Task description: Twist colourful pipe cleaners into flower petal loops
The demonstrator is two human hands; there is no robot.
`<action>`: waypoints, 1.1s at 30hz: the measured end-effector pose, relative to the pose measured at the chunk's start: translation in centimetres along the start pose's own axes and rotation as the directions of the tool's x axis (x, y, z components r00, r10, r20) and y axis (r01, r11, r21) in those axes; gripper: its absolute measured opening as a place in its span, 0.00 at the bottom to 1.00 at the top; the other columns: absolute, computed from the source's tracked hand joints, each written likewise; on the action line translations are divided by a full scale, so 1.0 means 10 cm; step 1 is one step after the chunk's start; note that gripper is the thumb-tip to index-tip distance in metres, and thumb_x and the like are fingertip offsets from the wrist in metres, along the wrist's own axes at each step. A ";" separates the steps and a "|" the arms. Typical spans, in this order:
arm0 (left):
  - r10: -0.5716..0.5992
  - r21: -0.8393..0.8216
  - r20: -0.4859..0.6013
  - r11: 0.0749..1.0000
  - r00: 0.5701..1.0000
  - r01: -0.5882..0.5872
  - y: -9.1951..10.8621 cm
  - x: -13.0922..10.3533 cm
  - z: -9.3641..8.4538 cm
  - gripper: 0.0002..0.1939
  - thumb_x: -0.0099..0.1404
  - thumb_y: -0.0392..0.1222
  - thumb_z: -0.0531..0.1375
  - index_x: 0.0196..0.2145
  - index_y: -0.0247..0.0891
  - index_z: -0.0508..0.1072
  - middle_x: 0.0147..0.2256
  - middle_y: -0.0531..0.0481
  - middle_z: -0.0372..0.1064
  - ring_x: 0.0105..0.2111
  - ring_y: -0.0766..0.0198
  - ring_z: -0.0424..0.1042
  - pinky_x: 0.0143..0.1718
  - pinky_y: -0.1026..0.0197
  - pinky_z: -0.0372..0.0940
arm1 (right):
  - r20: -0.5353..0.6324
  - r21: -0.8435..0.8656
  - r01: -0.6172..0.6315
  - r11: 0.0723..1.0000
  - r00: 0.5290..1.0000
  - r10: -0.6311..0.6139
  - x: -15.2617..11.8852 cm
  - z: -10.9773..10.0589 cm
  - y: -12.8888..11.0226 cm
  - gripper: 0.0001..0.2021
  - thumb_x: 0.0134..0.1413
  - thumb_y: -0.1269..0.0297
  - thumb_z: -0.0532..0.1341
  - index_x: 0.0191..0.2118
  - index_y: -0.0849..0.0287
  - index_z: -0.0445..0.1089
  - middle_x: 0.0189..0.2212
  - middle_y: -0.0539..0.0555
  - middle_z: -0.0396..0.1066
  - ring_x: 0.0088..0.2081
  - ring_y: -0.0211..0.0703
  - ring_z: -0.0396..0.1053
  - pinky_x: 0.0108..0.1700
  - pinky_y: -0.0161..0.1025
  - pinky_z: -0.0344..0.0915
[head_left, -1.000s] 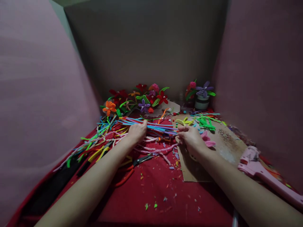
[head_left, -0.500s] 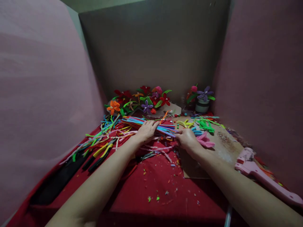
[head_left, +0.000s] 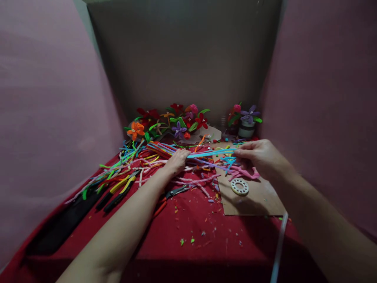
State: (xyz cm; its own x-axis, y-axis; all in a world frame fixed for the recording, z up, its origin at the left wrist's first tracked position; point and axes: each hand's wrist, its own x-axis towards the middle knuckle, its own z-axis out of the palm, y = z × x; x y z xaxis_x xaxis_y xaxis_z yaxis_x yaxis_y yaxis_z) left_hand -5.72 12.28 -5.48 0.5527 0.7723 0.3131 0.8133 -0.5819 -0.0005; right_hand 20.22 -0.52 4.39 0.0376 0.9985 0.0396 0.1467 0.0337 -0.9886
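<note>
My left hand (head_left: 177,161) is closed over a bundle of coloured pipe cleaners (head_left: 159,148), red, orange, purple and blue, lying at the middle of the table. In my right hand (head_left: 262,157) the ends of a few light blue pipe cleaners (head_left: 212,153) are pinched between thumb and fingers. These stretch nearly level from the bundle under my left hand. Below the right hand, pink pipe cleaner loops (head_left: 243,173) and a white disc with holes (head_left: 239,187) rest on a cardboard sheet (head_left: 250,204).
Yellow-and-black pliers (head_left: 122,190) and scissors (head_left: 173,192) lie near my left forearm. Pipe cleaner flowers (head_left: 179,129) line the back, with a small flower pot (head_left: 246,129) at right. Loose pipe cleaners (head_left: 114,169) spread leftward. Clippings dot the red cloth (head_left: 200,232).
My right hand has moved right and up, drawing light blue pipe cleaners out of the bundle. My left hand stays on the bundle. The white disc has come into sight; the pink glue gun is no longer visible.
</note>
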 end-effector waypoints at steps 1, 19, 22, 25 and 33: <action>-0.008 -0.002 -0.004 1.000 1.000 0.008 -0.01 0.00 0.01 0.20 0.60 0.30 0.48 0.49 0.33 0.65 0.50 0.42 0.64 0.52 0.59 0.61 0.54 0.55 0.52 | -0.008 0.008 0.008 1.000 1.000 -0.008 -0.02 -0.06 -0.03 0.10 0.38 0.70 0.62 0.13 0.64 0.66 0.06 0.51 0.61 0.06 0.32 0.54 0.07 0.29 0.48; -0.027 -0.037 -0.054 0.999 0.998 0.025 -0.07 -0.02 -0.02 0.23 0.59 0.29 0.46 0.51 0.32 0.64 0.53 0.40 0.62 0.55 0.58 0.57 0.57 0.52 0.49 | -0.445 0.254 0.314 0.915 0.878 -0.178 -0.39 -0.53 -0.56 0.07 0.44 0.76 0.59 0.20 0.66 0.72 0.16 0.55 0.65 0.13 0.30 0.60 0.10 0.26 0.49; -0.051 -0.081 -0.074 0.996 0.996 0.045 -0.10 -0.02 -0.05 0.23 0.57 0.28 0.47 0.50 0.31 0.65 0.51 0.39 0.63 0.55 0.56 0.57 0.56 0.50 0.50 | -0.330 0.390 0.258 0.884 0.935 -0.128 -0.21 -0.36 -0.42 0.06 0.42 0.77 0.58 0.21 0.67 0.71 0.17 0.53 0.65 0.14 0.29 0.60 0.09 0.25 0.48; -0.086 -0.148 -0.098 0.986 0.991 0.071 -0.07 -0.02 -0.12 0.23 0.55 0.28 0.50 0.50 0.30 0.65 0.53 0.37 0.60 0.56 0.53 0.54 0.57 0.47 0.48 | -0.144 0.446 0.142 0.883 0.986 -0.085 -0.02 -0.12 -0.23 0.02 0.41 0.73 0.60 0.23 0.65 0.70 0.17 0.51 0.66 0.13 0.29 0.59 0.09 0.25 0.50; -0.106 -0.766 0.062 0.632 0.992 0.115 0.43 -0.17 -0.66 0.20 0.57 0.45 0.57 0.46 0.35 0.66 0.33 0.47 0.69 0.29 0.64 0.70 0.31 0.61 0.66 | 0.132 0.400 -0.035 0.916 0.991 -0.020 0.23 0.57 0.30 0.06 0.42 0.68 0.59 0.20 0.62 0.64 0.13 0.47 0.63 0.11 0.29 0.56 0.10 0.27 0.50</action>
State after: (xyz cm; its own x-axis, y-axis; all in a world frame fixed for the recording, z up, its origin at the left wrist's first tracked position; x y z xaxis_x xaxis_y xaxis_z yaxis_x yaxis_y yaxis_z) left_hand -4.42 6.79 0.28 0.4732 0.8441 0.2522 0.4383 -0.4739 0.7637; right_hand 15.12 2.14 0.65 -0.0964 0.9945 0.0401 -0.2622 0.0135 -0.9649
